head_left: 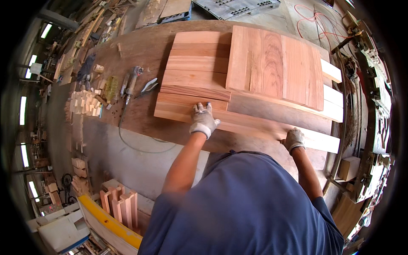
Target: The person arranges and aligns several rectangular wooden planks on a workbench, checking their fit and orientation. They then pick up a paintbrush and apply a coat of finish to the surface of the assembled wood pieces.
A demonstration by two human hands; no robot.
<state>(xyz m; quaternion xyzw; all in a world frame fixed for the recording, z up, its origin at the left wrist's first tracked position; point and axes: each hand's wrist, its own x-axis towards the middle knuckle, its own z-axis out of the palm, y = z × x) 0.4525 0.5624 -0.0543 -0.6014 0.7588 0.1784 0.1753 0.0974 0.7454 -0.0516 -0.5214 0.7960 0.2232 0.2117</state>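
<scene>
Both my hands wear pale work gloves. My left hand (204, 120) lies with its fingers spread on the near left end of the planks, across a narrow wooden strip (176, 100) and a long board. That long board (250, 125) runs along the near side of the bench toward the right. My right hand (294, 140) is closed at the board's near edge, thumb pointing left; its fingertips are partly hidden. Beyond my hands, several planks lie side by side as a wooden panel (195, 63). A second wooden panel (272, 68) rests partly on top, at the right.
Left on the workbench (140, 46) are an air tool (134, 80) with a hose, pliers (149, 85) and a pile of small wood blocks (85, 102). Upright wooden pieces (121, 206) stand at lower left beside a yellow-edged cart (106, 219). A red hose (314, 18) lies on the far floor.
</scene>
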